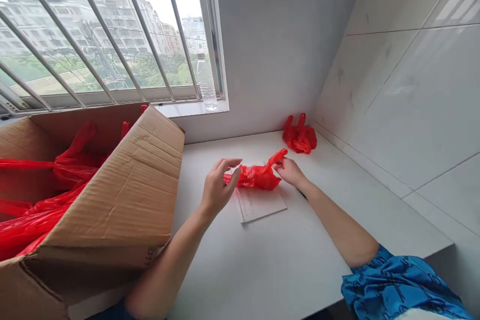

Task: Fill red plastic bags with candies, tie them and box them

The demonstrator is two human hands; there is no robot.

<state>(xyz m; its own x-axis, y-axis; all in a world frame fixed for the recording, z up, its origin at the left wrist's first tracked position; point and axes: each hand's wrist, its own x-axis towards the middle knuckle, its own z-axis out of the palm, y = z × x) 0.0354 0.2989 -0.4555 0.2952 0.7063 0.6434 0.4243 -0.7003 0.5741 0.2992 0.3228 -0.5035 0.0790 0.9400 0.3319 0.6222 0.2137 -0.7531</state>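
Note:
A small red plastic bag (258,177) sits over the far part of a white sheet or notepad (262,206) with faint writing on it. At the bag's right end, my right hand (290,171) has its fingers closed on the plastic, beside a handle that points up to the right. My left hand (220,184) is at the bag's left end, thumb and fingers curved and apart, with nothing visibly gripped. Part of the bag's left end is hidden behind that thumb. A thin dark object, mostly covered by my right forearm, lies on the white counter (232,270).
On the left stands an open cardboard box (123,195) holding several red plastic bags (75,165). Another red bag (300,135) rests in the back corner. A clear water bottle (206,82) stands on the sill of the barred window. A tiled wall (420,90) bounds the right side.

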